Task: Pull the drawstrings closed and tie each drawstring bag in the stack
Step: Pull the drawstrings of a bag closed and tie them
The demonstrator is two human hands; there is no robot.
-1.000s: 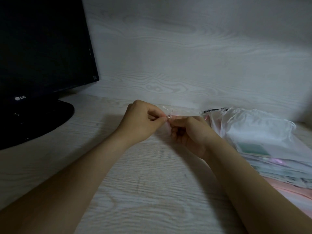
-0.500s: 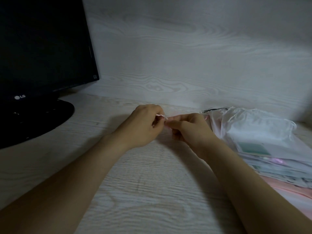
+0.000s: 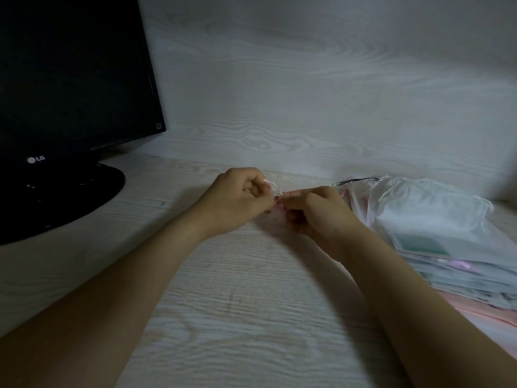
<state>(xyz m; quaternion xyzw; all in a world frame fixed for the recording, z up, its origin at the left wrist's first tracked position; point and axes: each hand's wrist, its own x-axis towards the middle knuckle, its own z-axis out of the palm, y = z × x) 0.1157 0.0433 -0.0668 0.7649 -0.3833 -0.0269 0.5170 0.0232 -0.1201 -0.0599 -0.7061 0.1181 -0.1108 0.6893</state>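
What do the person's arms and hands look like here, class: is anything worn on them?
The left hand and the right hand are bare, with no gloves. The left forearm and the right forearm are bare too, and no sleeve reaches into view. No watch or bracelet shows at either wrist. The light is too dim to rule out a thin ring.

- Your left hand (image 3: 237,201) has edged a little closer to the stack of translucent white drawstring bags (image 3: 436,219), knuckles rolled upward.
- A thin white drawstring (image 3: 270,184) now loops out above that hand's fingertips.
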